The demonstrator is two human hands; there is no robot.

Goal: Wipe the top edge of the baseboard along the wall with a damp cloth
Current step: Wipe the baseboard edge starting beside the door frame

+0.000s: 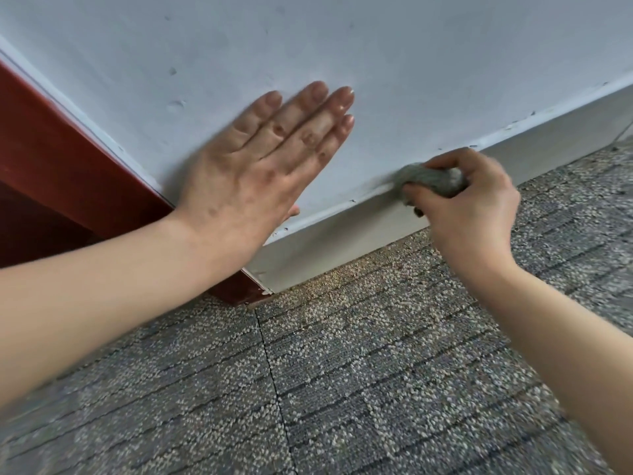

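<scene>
A white baseboard [346, 234] runs along the foot of the white wall [411, 63], rising toward the right of the view. My right hand [469, 207] grips a bunched grey cloth [431, 178] and holds it against the baseboard's top edge, about midway along the visible stretch. My left hand [260, 162] lies flat on the wall with straight fingers, just above the baseboard's left end. Small dark specks dot the top edge to the right of the cloth.
A red-brown door frame [68, 173] stands at the left, where the baseboard ends. Grey speckled carpet tiles [342, 371] cover the floor below the wall. The wall shows several small dents and chips.
</scene>
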